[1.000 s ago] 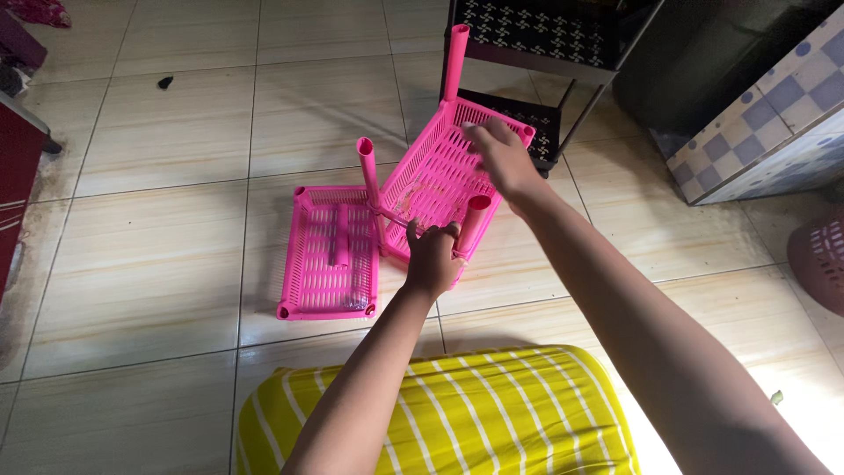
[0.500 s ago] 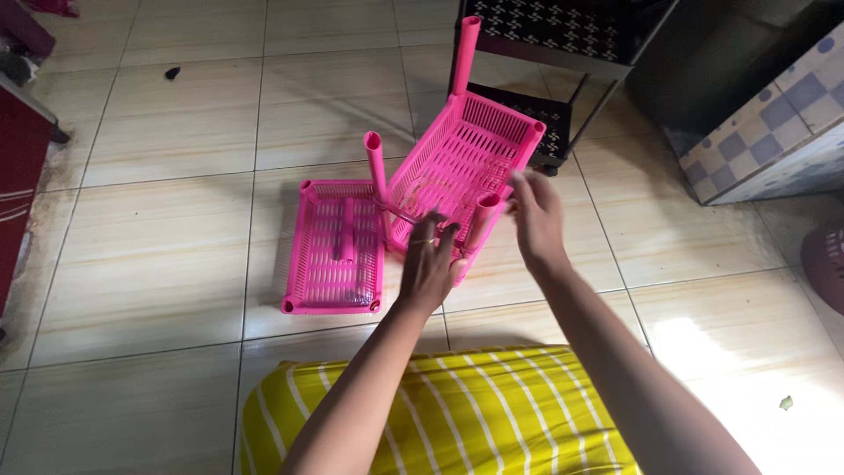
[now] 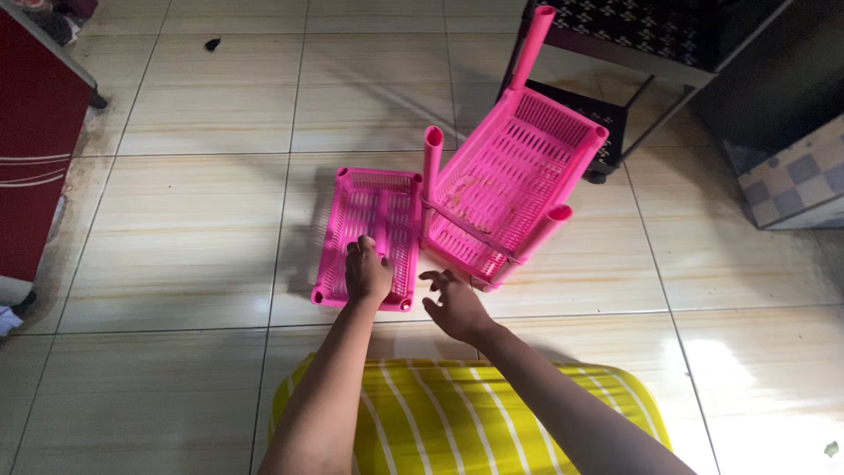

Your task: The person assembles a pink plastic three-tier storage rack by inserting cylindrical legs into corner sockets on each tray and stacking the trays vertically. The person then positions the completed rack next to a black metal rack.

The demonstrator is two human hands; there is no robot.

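A flat pink slotted plastic tray (image 3: 374, 211) lies on the tiled floor. My left hand (image 3: 365, 274) sits on its near edge with the fingers curled over it. To the right a second pink tray (image 3: 510, 180) stands tilted, with pink tube legs (image 3: 432, 176) plugged into its corners. My right hand (image 3: 453, 305) hovers just below that tray's near corner, fingers apart and holding nothing.
A yellow cushion with white stripes (image 3: 466, 413) lies right beneath my arms. A black metal rack (image 3: 633, 53) stands behind the tilted tray. A red cabinet (image 3: 35, 141) is at the left, a checkered box (image 3: 800, 180) at the right.
Both hands let go of the tilted tray. My left hand moved left onto the flat tray, and my right hand dropped down toward me and opened.
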